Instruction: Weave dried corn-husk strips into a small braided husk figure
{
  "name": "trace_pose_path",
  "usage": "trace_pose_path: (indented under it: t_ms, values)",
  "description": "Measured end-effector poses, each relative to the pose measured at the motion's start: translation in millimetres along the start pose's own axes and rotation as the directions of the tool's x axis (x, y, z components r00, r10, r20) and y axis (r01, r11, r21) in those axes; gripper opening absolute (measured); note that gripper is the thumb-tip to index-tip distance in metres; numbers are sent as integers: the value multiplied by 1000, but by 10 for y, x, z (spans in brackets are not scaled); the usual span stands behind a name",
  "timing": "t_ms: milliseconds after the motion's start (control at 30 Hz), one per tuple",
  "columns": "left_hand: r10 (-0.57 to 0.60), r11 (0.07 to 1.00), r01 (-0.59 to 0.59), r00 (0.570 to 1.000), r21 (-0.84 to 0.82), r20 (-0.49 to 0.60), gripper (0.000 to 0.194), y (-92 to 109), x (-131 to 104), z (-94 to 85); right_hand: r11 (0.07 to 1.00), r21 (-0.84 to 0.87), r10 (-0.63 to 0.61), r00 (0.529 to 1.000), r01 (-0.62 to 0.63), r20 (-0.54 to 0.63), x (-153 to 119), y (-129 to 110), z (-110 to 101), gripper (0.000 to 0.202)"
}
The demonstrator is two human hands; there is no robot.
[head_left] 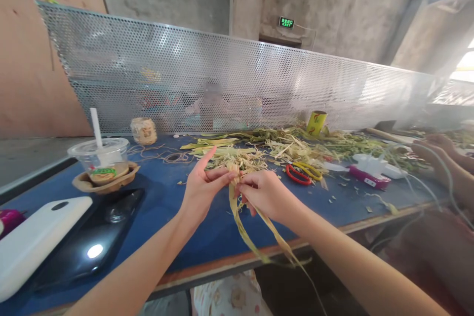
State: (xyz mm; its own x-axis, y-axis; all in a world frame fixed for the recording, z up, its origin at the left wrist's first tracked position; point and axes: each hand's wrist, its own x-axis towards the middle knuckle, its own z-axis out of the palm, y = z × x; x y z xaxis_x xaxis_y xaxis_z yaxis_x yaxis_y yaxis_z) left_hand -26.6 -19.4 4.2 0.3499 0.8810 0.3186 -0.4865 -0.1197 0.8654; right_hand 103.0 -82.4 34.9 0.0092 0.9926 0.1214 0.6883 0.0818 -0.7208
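Note:
My left hand [205, 182] pinches the top of a small bundle of pale dried plant strips [240, 227] between thumb and finger, over the table's front part. Close beside it, my right hand [262, 192] is closed on the same strips, its fingertips nearly meeting those of the left. Two long strip ends hang down past the table edge. Part of the bundle is hidden behind my fingers. Just beyond my hands lies a heap of shredded dry plant fibre [237, 158] on the blue table [155, 227].
Scissors with red and yellow handles [298, 175] lie right of the heap. At left stand a lidded plastic cup [107, 155] in a cardboard holder, a black tray [92, 242] and a white case [40, 242]. Another person's arm [450, 168] is at right. A perforated metal screen [207, 74] rises behind.

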Motion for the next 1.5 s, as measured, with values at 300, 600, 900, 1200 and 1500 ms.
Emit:
trace_pose_path:
  t_ms: [300,600,900,1200,1500]
  values:
    - [59,998,-57,988,24,-146,92,10,34,-12,983,-133,-127,991,130,27,-39,87,43,32]
    - [152,988,-152,964,15,-217,79,51,29,16,978,201,-44,996,59,-82,114,141,95,56]
    - [181,968,-227,925,-105,-335,53,123,103,-9,985,-107,-121,986,134,118,11,27,1,10]
    - [156,941,-269,884,-207,-440,33,176,218,-128,959,-274,9,953,78,304,-174,17,-237,17]
    - [6,947,-130,920,-292,-392,16,172,240,-150,760,-619,-114,978,197,172,-107,219,-492,25]
